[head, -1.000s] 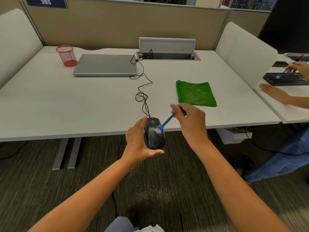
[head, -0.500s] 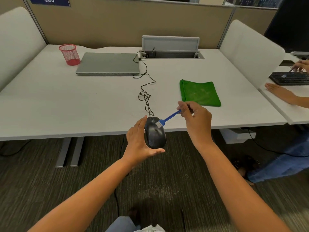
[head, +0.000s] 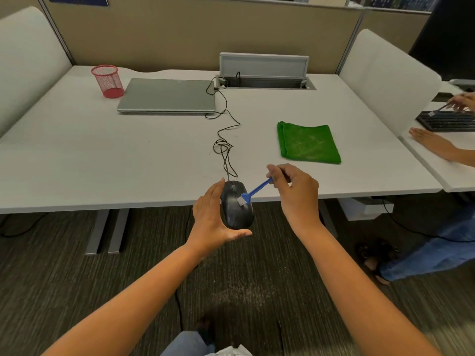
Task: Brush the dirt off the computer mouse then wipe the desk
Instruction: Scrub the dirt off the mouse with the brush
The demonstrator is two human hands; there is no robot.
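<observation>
On the desk (head: 77, 160), from left to right, stood a red cup (head: 108, 81), a closed laptop (head: 167, 95) and a green cloth (head: 308, 143). The left hand (head: 213, 222) gripped the mouse (head: 236, 204) just off the desk's front edge, its cable (head: 225, 129) trailing back across the top. The right hand (head: 295, 194) pinched the blue brush (head: 254, 191), bristles touching the mouse's upper surface.
</observation>
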